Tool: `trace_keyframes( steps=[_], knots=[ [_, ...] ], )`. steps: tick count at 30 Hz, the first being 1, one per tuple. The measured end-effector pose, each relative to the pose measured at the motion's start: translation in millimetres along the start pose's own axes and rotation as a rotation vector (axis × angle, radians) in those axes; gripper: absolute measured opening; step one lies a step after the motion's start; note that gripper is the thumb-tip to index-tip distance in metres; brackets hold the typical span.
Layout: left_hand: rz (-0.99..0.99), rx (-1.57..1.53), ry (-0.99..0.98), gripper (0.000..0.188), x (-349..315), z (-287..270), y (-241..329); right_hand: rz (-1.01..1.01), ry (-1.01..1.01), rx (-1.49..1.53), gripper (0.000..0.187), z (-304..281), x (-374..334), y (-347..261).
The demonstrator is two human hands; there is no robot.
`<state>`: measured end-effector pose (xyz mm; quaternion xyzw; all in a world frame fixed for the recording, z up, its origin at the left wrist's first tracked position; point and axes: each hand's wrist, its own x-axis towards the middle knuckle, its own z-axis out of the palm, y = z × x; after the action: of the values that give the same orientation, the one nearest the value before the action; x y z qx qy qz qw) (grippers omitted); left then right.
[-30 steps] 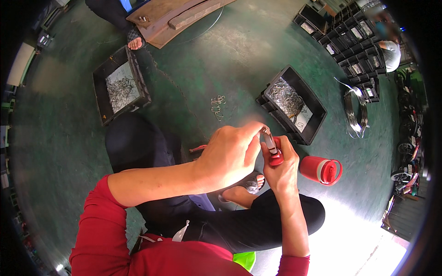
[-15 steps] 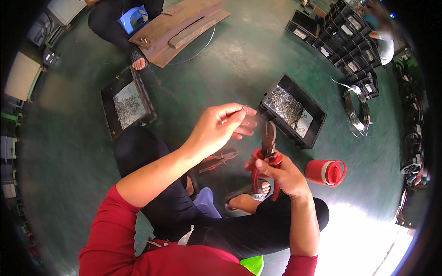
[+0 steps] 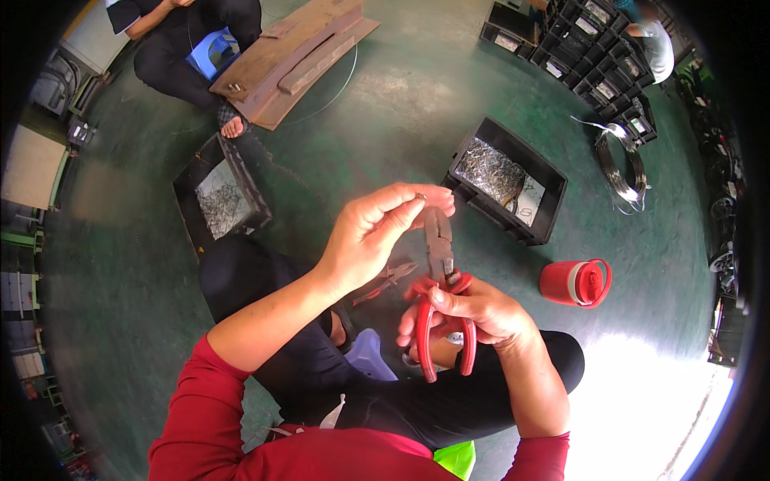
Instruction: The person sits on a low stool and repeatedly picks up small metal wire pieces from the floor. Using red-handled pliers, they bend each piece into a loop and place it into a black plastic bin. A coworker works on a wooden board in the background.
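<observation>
My left hand (image 3: 370, 232) is closed in a pinch, thumb against forefinger, on a small piece of wire (image 3: 421, 197) whose full shape is too small to make out. My right hand (image 3: 491, 309) grips red-handled pliers (image 3: 439, 244), jaws pointing up, close below the left fingertips. The handles spread downward past the right palm. Beneath my hands, a second pair of pliers (image 3: 391, 279) lies on the floor, partly hidden by the left wrist. Beyond the right hand stands a black crate (image 3: 504, 216) holding many small bent metal wires (image 3: 489, 170).
Another black crate (image 3: 255, 180) with wire pieces sits at left. A red jug (image 3: 559, 282) stands right, with a wire coil (image 3: 618, 168) farther off. Stacked crates (image 3: 589, 56) rise at far right. Brown boards (image 3: 297, 60) lie by a seated person (image 3: 180, 56).
The pliers in my right hand have moved left and upward, bringing the jaws nearer my left fingertips. My left hand keeps its pinch. The whole view has shifted slightly.
</observation>
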<state>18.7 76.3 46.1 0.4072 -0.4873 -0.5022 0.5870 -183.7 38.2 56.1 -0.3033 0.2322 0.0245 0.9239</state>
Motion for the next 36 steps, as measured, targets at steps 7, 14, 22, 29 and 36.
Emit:
trace_keyframes(
  steps=[7, 14, 22, 29, 36],
  knots=[
    [-0.204, -0.044, 0.061, 0.050, 4, -24, 15, -0.132, 0.662, -0.861, 0.033, 5, -7, 4],
    [-0.440, 0.067, -0.136, 0.028, -1, -16, 17, -0.248, 0.856, -1.048, 0.027, 7, -2, 10],
    [-0.275, 0.361, -0.068, 0.029, -14, 0, 15, -0.211, 0.877, -1.083, 0.024, 4, 2, 13],
    [-0.177, 0.449, -0.031, 0.028, -16, 0, 8, -0.186, 0.698, -0.892, 0.022, -5, 3, 18],
    [-0.280, 0.313, -0.053, 0.029, -15, 0, 10, -0.139, 0.738, -0.884, 0.025, -1, 2, 15]
  ],
)
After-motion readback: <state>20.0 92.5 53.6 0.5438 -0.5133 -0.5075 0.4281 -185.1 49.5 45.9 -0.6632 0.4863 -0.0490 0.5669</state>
